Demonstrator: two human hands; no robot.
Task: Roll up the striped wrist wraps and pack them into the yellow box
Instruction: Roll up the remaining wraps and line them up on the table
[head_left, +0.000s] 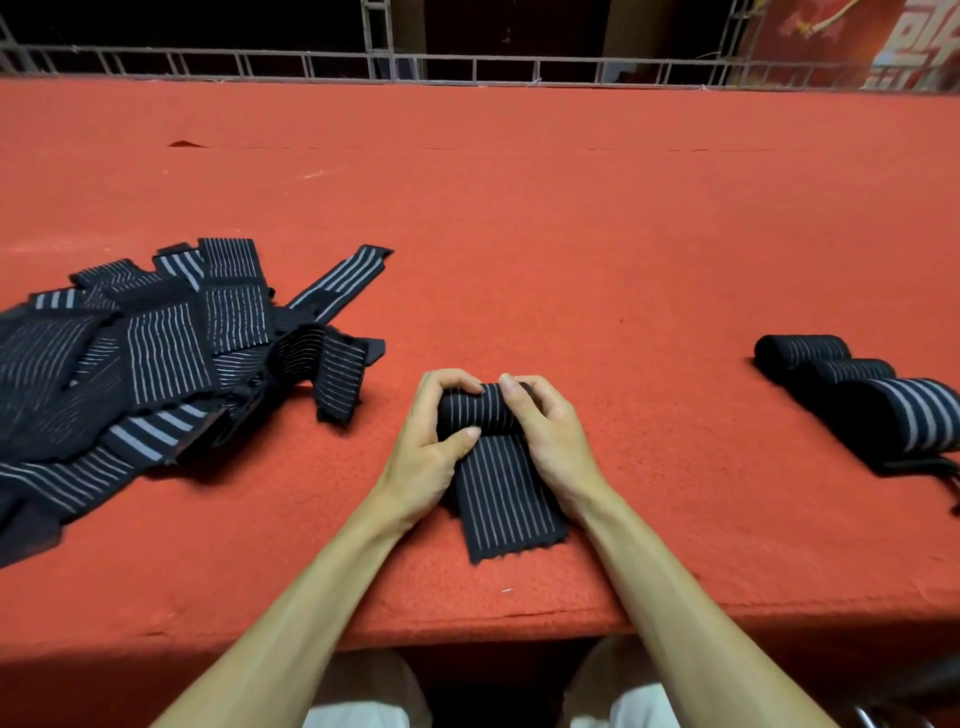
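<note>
Across almost the whole view spreads the red, carpet-like surface (571, 234), with its near edge running just in front of the person. Along its far edge runs a grey metal railing (467, 67) with darkness behind it.

On the left side of the surface sprawls a loose pile of unrolled wraps (156, 353). These are black bands with pale stripes, some fine and some broad, overlapping at many angles. One long strip reaches out of the pile toward the middle.

Well apart from the pile, near the right edge, three rolled wraps (857, 395) lie side by side in a slanting row, each touching the next. The nearest one carries the broadest stripes, and a dark strap end trails from its base.

Between these two groups, close to the near edge, lies the striped wrap (498, 483) being worked on. Its far end is wound into a thick roll, while its near end lies flat on the surface, pointing back toward the person.

The left grip (431, 447) is curled round the left end of the roll, with fingers over the far side and the thumb (470, 434) pressed against the near side where the flat part begins. The right grip (545, 431) is closed over the right end, with fingertips on top of the roll; its thumb is hidden.
</note>
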